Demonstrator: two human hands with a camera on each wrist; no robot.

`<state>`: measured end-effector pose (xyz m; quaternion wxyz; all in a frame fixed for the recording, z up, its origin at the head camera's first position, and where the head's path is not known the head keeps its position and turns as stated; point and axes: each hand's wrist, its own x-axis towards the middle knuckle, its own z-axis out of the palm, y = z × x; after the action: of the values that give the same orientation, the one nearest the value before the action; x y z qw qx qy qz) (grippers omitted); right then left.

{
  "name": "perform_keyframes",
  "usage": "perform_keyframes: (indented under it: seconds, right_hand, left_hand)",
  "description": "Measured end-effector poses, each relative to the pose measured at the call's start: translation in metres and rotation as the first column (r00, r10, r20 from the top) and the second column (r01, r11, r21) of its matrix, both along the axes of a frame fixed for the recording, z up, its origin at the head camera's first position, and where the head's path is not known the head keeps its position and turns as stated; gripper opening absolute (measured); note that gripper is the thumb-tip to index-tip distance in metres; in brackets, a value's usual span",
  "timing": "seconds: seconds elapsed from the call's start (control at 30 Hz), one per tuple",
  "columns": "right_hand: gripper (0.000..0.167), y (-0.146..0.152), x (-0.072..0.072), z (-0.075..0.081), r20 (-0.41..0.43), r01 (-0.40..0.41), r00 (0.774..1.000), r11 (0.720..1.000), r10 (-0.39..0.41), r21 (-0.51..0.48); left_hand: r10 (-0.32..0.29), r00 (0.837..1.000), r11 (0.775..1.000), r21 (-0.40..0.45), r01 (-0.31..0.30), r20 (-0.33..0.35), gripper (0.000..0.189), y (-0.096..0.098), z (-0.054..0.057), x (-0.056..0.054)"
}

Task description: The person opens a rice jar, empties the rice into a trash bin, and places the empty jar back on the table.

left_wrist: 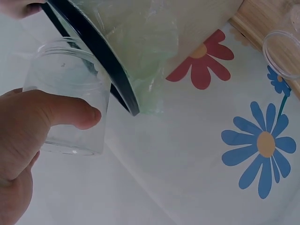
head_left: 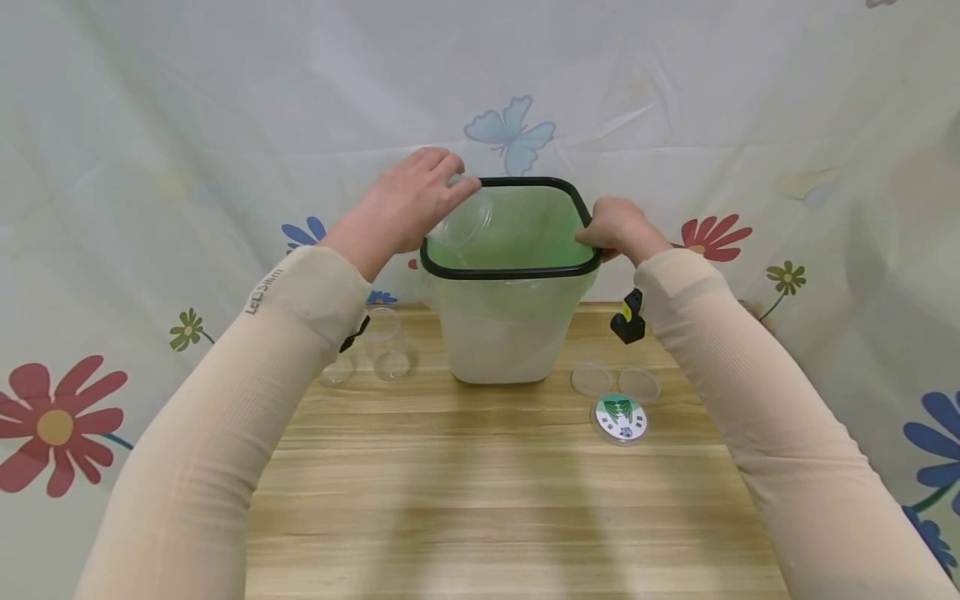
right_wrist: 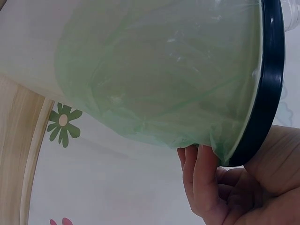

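Observation:
A white trash bin [head_left: 502,333] with a black rim [head_left: 517,272] and a pale green bag liner [right_wrist: 154,93] stands at the table's back. My left hand [head_left: 408,200] grips a clear plastic jar [left_wrist: 65,77], tilted at the bin's left rim with its mouth towards the opening. In the left wrist view, the thumb of my left hand [left_wrist: 42,122] lies across the jar's side; nothing distinct shows inside it. On the opposite side, my right hand [head_left: 618,227] holds the bin's rim, its fingers [right_wrist: 205,173] against the liner below the outer edge.
Left of the bin are a clear jar [head_left: 386,342] and another clear container [head_left: 337,371], partly behind the left sleeve. To the right lie clear round lids [head_left: 592,379] and a round disc with a green leaf print [head_left: 621,418]. A flowered curtain [head_left: 225,100] hangs behind the wooden table [head_left: 480,500].

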<state>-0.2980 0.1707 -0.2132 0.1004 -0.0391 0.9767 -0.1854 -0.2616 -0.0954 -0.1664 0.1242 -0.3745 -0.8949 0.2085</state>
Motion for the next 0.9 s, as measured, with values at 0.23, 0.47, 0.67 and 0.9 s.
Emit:
perform_keyframes:
  seconds: [0.23, 0.47, 0.67, 0.9]
  right_hand:
    - [0.017, 0.000, 0.000, 0.000, 0.003, 0.002, 1.000, 1.000, -0.002, -0.001]
    - [0.017, 0.000, 0.000, 0.000, -0.005, 0.001, 1.000, 1.000, -0.001, 0.004]
    - [0.017, 0.000, -0.001, 0.000, -0.005, 0.003, 1.000, 1.000, -0.003, 0.001]
    - [0.019, 0.001, -0.002, -0.001, -0.009, -0.002, 1.000, 1.000, 0.002, 0.016]
  left_hand:
    - [-0.038, 0.998, 0.999, -0.041, 0.036, -0.044, 0.071, 0.003, -0.002, -0.001]
    - [-0.016, 0.998, 0.984, -0.176, 0.007, -0.053, 0.079, 0.007, -0.001, -0.002]
    - [0.006, 0.999, 0.943, -0.331, -0.023, -0.051, 0.119, 0.010, 0.002, -0.002]
    - [-0.090, 0.990, 0.900, -0.435, 0.032, -0.113, 0.126, 0.012, 0.001, -0.002]
